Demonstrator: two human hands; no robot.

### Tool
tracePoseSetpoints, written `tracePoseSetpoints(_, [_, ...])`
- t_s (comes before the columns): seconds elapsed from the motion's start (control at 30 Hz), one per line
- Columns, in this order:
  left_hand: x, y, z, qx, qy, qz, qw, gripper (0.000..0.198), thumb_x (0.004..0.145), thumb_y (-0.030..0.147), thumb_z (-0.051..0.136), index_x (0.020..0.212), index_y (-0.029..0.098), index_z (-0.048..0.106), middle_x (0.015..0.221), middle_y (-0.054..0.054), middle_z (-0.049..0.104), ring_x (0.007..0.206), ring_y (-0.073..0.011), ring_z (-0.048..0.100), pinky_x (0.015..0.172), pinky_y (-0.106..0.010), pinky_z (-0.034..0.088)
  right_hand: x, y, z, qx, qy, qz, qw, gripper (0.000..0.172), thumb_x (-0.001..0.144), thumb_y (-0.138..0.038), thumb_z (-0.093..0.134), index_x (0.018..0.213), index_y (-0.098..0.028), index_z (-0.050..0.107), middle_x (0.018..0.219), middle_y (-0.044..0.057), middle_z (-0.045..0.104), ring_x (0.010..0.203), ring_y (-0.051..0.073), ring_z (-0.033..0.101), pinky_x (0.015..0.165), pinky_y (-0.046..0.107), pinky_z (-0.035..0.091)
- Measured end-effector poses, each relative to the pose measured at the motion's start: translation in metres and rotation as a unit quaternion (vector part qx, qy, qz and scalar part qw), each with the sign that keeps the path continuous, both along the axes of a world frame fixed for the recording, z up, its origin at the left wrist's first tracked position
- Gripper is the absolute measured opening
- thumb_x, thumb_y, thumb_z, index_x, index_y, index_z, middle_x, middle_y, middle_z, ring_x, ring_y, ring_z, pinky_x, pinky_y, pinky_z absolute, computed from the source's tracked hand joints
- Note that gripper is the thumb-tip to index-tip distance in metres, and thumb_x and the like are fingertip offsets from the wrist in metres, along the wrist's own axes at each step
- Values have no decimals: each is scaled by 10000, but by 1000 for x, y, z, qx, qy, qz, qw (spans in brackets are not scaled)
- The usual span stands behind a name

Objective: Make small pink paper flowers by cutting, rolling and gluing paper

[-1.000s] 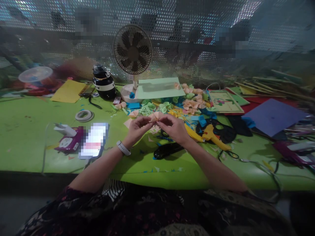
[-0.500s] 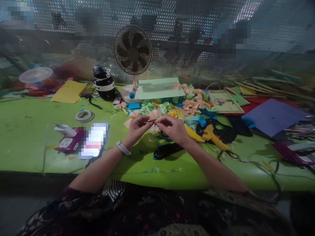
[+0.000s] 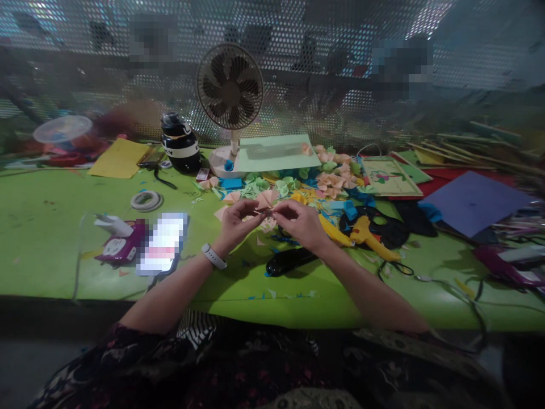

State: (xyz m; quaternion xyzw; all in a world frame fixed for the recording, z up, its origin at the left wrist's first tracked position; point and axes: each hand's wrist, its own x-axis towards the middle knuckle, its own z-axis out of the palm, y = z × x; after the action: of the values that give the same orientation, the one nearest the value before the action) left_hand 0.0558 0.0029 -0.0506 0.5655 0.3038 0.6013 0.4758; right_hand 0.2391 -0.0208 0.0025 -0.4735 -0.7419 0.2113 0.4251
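Together, the left hand (image 3: 235, 223) and the right hand (image 3: 300, 222) are pinching a small folded pink paper piece (image 3: 264, 208) between their fingertips, holding it just above the middle of the green desk (image 3: 38, 227), near the heap of paper scraps (image 3: 293, 184) toward the far edge.

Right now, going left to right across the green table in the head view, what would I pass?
Tape roll → left hand → right hand → yellow glue gun → purple paper sheet.
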Motion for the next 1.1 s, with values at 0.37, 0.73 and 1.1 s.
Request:
tracePoseSetpoints(0.37, [1, -1, 4, -8, 7, 14, 1000, 359, 672, 382, 868, 890, 157, 694, 836, -39, 737, 780, -165, 727, 754, -298, 590, 0, 0, -1, -17, -5, 21, 1000, 120, 848, -321, 659, 842, -203, 679, 818, 36, 718, 712, 163, 640, 682, 302, 518])
tracePoseSetpoints(0.73, [-1, -2, 5, -33, -7, -19, 999, 374, 666, 379, 878, 897, 163, 678, 859, -44, 742, 842, -196, 744, 810, -335, 599, 4, 1, 3, -23, 5, 21, 1000, 201, 831, -405, 707, 860, -206, 703, 784, 27, 726, 674, 162, 641, 652, 297, 512])
tracePoseSetpoints(1.1, [-1, -2, 6, -39, -13, -36, 999, 343, 682, 355, 873, 894, 166, 682, 830, -24, 730, 808, -161, 728, 788, -305, 596, 3, 2, 2, -34, 22, 33, 999, 208, 825, -398, 713, 894, -202, 703, 820, 31, 732, 689, 160, 648, 659, 294, 518])
